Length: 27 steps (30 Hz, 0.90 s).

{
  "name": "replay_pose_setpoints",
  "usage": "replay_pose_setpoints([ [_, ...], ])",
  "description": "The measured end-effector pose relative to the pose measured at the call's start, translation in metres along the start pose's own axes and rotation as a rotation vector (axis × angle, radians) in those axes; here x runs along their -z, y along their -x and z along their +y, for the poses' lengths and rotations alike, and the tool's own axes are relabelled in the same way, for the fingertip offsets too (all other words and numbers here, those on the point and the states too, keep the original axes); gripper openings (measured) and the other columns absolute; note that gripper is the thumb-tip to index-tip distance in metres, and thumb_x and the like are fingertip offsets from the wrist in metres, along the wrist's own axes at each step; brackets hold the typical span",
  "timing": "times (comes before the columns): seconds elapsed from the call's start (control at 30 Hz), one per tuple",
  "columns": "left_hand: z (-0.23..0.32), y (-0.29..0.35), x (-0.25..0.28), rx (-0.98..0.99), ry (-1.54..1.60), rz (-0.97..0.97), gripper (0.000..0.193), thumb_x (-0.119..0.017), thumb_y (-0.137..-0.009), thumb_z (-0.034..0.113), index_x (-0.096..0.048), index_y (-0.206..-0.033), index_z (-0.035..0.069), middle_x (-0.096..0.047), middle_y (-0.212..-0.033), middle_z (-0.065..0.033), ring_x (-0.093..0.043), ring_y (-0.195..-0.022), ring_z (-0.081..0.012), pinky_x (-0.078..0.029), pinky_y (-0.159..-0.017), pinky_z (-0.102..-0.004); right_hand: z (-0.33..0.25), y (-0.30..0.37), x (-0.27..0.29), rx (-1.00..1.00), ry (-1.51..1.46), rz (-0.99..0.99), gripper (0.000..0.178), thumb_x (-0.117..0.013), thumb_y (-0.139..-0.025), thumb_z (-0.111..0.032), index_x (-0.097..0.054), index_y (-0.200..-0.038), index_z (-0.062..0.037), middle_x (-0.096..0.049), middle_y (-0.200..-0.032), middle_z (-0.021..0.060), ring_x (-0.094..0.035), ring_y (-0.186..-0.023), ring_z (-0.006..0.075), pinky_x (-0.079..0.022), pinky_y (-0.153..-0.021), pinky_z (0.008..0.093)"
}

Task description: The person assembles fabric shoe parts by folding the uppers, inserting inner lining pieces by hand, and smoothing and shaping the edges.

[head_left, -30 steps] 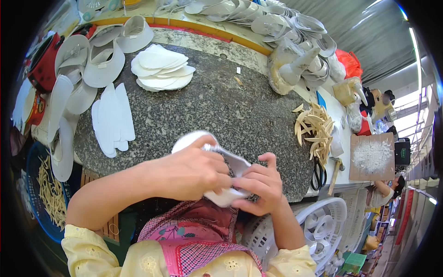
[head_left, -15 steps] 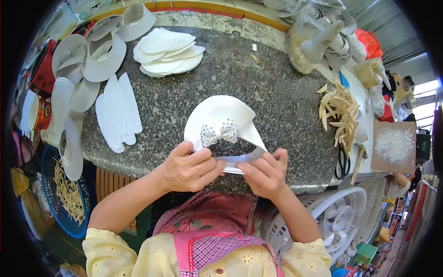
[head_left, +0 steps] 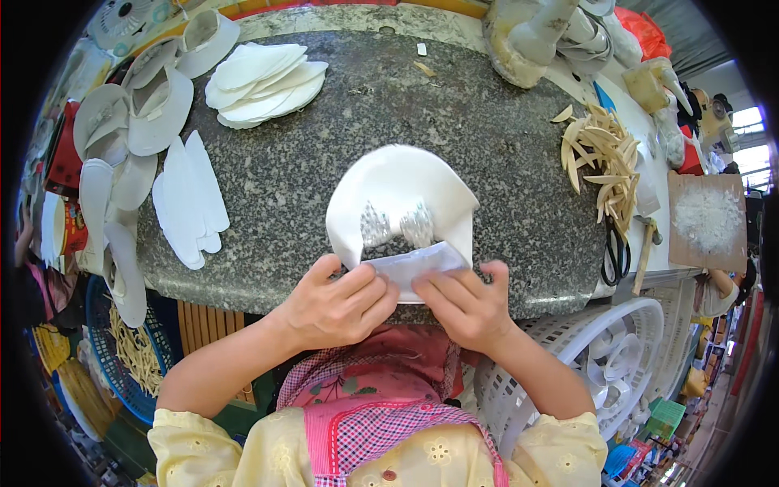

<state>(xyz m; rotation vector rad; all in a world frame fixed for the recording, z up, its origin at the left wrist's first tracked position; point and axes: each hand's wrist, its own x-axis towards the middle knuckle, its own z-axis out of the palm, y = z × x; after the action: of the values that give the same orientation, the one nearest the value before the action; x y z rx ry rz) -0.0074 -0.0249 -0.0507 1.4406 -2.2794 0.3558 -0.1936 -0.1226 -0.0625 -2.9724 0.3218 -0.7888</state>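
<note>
Between my two hands is a white curved piece that looks like a slipper upper, held over the near edge of the stone worktop. A glittery silver bow shows in its middle. My left hand pinches the left end of the near band, whose pale inner face is turned up. On the right end, the fingers of my right hand press from above, slightly blurred. Farther off to the left are a stack of rounded white pieces and long white insole-shaped pieces, apart from both hands.
More white uppers line the left edge. To the right sit a heap of pale curved strips, black-handled scissors and a hammer. A blue basket and a white basket stand below the worktop.
The near band has been folded up, so its inner face now shows. The upper has turned slightly, and my right hand's fingers lie flatter over the band. The whole view has shifted a little.
</note>
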Motion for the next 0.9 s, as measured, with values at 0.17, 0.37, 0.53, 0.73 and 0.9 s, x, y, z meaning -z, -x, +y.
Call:
replay_pose_setpoints([
  [0.17,0.012,0.017,0.003,-0.048,-0.043,-0.046,0.025,-0.054,-0.067,0.014,-0.059,-0.089,0.004,-0.055,-0.080,0.0007,-0.050,-0.075,-0.0068,-0.031,-0.053,-0.0254,-0.013,0.014,0.007,-0.030,0.003,-0.130,0.033,-0.050,-0.069,-0.014,-0.057,-0.100,-0.0071,-0.056,-0.096,-0.0009,-0.053,-0.080,0.0095,-0.026,-0.077,0.0363],
  [0.37,0.027,0.013,0.005,0.118,-0.083,-0.156,0.033,-0.052,-0.066,0.014,-0.058,-0.096,0.002,-0.056,-0.090,-0.0044,-0.051,-0.078,-0.0134,-0.034,-0.054,-0.0267,-0.018,-0.002,0.008,0.023,0.079,-0.181,0.035,-0.048,-0.070,-0.016,-0.055,-0.100,-0.0003,-0.054,-0.095,0.0064,-0.050,-0.079,0.0124,-0.032,-0.063,0.0331],
  [0.53,0.029,0.009,0.005,0.136,-0.108,-0.164,0.034,-0.051,-0.066,0.015,-0.057,-0.097,0.003,-0.055,-0.093,-0.0038,-0.051,-0.073,-0.0159,-0.035,-0.055,-0.0275,-0.014,0.000,0.014,0.076,0.144,-0.237,0.035,-0.049,-0.070,-0.015,-0.055,-0.101,0.0004,-0.054,-0.099,0.0093,-0.052,-0.081,0.0141,-0.032,-0.063,0.0334],
  [0.73,0.014,-0.018,0.016,0.032,-0.125,-0.232,0.025,-0.053,-0.065,0.017,-0.058,-0.087,0.006,-0.052,-0.082,-0.0008,-0.047,-0.086,-0.0158,-0.035,-0.064,-0.0328,0.003,-0.004,0.015,0.085,0.035,-0.140,0.034,-0.049,-0.070,-0.015,-0.055,-0.102,-0.0040,-0.055,-0.100,0.0055,-0.051,-0.087,0.0145,-0.034,-0.066,0.0338],
  [0.9,0.000,-0.049,0.034,-0.261,-0.256,-0.418,0.028,-0.051,-0.065,0.017,-0.058,-0.086,0.000,-0.055,-0.090,-0.0073,-0.046,-0.095,-0.0176,-0.034,-0.075,-0.0323,0.020,0.004,0.017,0.183,0.075,-0.193,0.036,-0.046,-0.072,-0.018,-0.054,-0.105,-0.0046,-0.053,-0.106,0.0048,-0.048,-0.089,0.0146,-0.037,-0.070,0.0321],
])
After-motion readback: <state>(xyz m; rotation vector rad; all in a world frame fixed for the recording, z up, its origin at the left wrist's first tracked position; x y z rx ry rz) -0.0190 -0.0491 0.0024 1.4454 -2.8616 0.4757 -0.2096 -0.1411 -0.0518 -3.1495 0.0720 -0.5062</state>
